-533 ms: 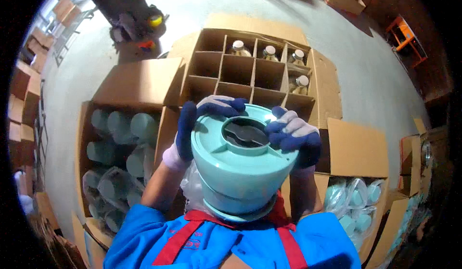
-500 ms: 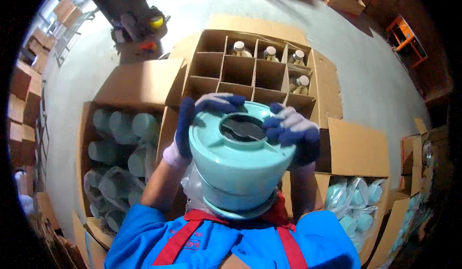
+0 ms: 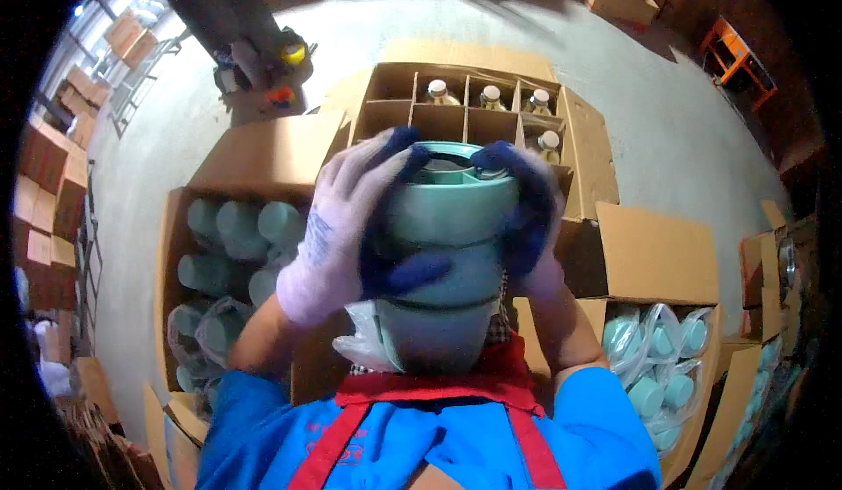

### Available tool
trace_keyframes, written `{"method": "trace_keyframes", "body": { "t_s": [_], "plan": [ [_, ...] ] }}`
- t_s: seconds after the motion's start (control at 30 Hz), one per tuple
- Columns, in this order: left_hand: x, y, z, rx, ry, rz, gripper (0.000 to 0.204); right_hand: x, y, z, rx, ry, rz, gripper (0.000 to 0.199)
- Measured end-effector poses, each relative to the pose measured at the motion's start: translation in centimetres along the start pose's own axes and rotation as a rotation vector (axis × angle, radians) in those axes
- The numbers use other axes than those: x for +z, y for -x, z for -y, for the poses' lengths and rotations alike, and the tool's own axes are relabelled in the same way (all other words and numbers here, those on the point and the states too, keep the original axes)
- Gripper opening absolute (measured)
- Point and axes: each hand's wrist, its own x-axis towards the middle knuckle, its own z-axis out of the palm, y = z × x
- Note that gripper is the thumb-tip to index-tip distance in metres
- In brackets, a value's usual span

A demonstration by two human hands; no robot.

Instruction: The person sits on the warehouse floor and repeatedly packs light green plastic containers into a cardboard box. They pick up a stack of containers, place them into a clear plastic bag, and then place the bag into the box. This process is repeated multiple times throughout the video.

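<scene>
A large teal round vessel (image 3: 447, 266) with a ringed body stands upright close to my chest, a round opening in its top. My left hand (image 3: 346, 218), in a pale glove with dark blue palm and fingertips, wraps round its left side; the fingers reach the rim. On the other side my right hand (image 3: 531, 209), gloved alike, is closed on the rim and upper wall. Both hands hold it together. Clear plastic film (image 3: 361, 339) hangs at its lower left. Beyond it, a divided carton (image 3: 583, 157) holds several white-capped bottles (image 3: 491, 97) in its cells.
An open carton at the left (image 3: 172, 253) holds several teal cylinders. Another at the right (image 3: 662, 262) has teal pieces wrapped in clear film. Stacked cartons (image 3: 48, 218) line the far left. A dark pillar (image 3: 206, 8) and an orange frame (image 3: 737, 60) stand farther back.
The vessel has tipped so its side now faces me and its top faces away. My left hand has slid from the top rim round to the side wall.
</scene>
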Motion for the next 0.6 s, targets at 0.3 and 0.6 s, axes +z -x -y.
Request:
{"method": "trace_keyframes", "body": {
  "t_s": [0.3, 0.6],
  "plan": [
    [-1.1, 0.1, 2.8, 0.142, 0.273, 0.03, 0.057, 2.0, -2.6, -0.5, 0.442, -0.414, 0.058, 0.068],
    [0.9, 0.5, 2.9, 0.135, 0.098, -0.004, 0.053, 1.1, -0.6, 0.5, -0.313, 0.54, 0.178, 0.035]
  ]
}}
